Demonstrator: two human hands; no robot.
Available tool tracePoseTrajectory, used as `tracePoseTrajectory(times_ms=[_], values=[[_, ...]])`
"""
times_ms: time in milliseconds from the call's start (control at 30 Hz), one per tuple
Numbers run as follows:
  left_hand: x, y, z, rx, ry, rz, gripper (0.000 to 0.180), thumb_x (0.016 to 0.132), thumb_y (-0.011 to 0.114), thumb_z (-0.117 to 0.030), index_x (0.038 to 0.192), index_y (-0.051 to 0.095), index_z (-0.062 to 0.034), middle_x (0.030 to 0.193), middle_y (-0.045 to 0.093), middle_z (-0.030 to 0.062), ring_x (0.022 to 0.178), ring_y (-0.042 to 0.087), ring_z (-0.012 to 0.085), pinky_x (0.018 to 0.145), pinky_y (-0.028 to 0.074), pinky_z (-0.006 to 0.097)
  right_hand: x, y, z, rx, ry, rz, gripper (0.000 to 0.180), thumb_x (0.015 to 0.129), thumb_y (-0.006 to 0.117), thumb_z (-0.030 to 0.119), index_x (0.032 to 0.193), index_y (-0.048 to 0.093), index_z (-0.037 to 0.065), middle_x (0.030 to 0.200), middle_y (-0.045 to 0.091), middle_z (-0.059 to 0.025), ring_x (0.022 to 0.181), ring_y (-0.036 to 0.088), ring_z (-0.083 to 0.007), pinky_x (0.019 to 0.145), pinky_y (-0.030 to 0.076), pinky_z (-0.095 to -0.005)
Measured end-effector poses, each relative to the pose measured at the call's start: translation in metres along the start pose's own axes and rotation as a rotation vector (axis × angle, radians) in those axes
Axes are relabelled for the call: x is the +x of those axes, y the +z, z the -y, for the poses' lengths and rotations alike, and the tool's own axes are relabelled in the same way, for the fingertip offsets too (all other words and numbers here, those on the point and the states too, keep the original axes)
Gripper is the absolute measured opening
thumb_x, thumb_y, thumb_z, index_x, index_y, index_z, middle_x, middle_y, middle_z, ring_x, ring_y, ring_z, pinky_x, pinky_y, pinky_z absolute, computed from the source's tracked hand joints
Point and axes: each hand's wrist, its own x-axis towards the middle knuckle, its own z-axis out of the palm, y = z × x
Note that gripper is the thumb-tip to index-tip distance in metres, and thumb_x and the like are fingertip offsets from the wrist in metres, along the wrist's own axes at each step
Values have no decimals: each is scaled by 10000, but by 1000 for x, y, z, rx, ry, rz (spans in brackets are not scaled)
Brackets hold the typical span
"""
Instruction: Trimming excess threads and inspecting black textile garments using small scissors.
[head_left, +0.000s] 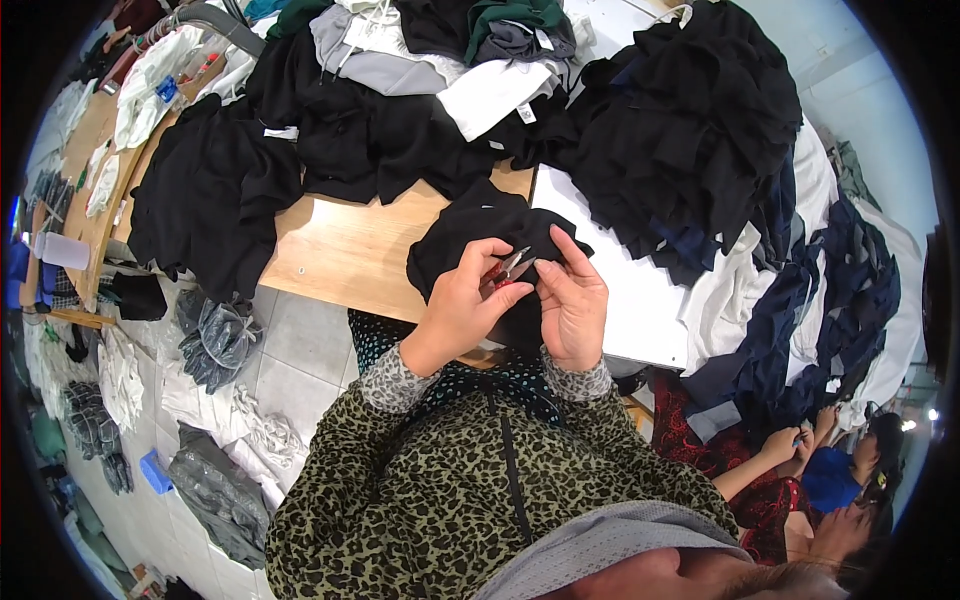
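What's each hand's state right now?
Left hand: closed, holding red-handled snips.
Right hand: close beside the snips; cannot tell whether it pinches anything.

The garment [450, 235] under the hands lies across the join between a left tabletop [345, 255] and a right tabletop [620, 275]. Over it, the left hand [460, 302] holds snips [515, 268] — just left of the right hand [574, 310]. Behind it stretches a clothes row [365, 140]; further left, a pile [215, 190]; behind and right, a heap [690, 125]. Floor bags [222, 342] lie leftward, nearer the person.
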Motion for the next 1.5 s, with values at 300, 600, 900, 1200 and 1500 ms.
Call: tracePoseTrajectory(times_ms=[300, 600, 900, 1200, 1500], values=[[3, 1, 0, -120, -50, 43, 360, 829, 673, -103, 1095, 453, -3, 844, 634, 64, 739, 568, 76, 659, 458, 213, 0, 0, -2, 6, -9, 0, 432, 822, 583, -95, 1244, 496, -57, 839, 566, -23, 765, 555, -75, 760, 500, -218], [3, 5, 4, -210, -82, 21, 322, 833, 664, -110, 1054, 460, 6, 768, 618, 69, 667, 543, 83, 600, 434, 218, 0, -2, -3, -5, -4, -7, 433, 818, 587, -95, 1241, 497, -59, 845, 574, -29, 760, 562, -85, 764, 503, -226], [-2, 2, 11, -497, 96, -295, 329, 913, 497, -25, 1216, 370, -36, 935, 598, 91, 617, 439, 62, 546, 378, 175, 0, -10, -4, 17, -19, 11, 422, 816, 593, -90, 1229, 518, -49, 863, 587, -26, 752, 549, -75, 716, 473, -195], [-4, 1, 12, -458, -112, -201, 114, 844, 618, -23, 958, 615, -32, 766, 520, -49, 614, 428, 17, 570, 355, 146, -1, -10, -5, -39, -80, 2, 438, 810, 600, -93, 1237, 517, -48, 870, 588, -27, 744, 526, -68, 706, 452, -187], [8, 13, 10, 38, 273, -222, 122, 799, 676, -14, 911, 627, -15, 861, 521, 2, 649, 438, 41, 556, 370, 188, -4, -10, -4, -163, -107, 44, 504, 770, 642, -115, 1250, 503, -53, 821, 579, -12, 748, 523, -55, 721, 450, -178]])
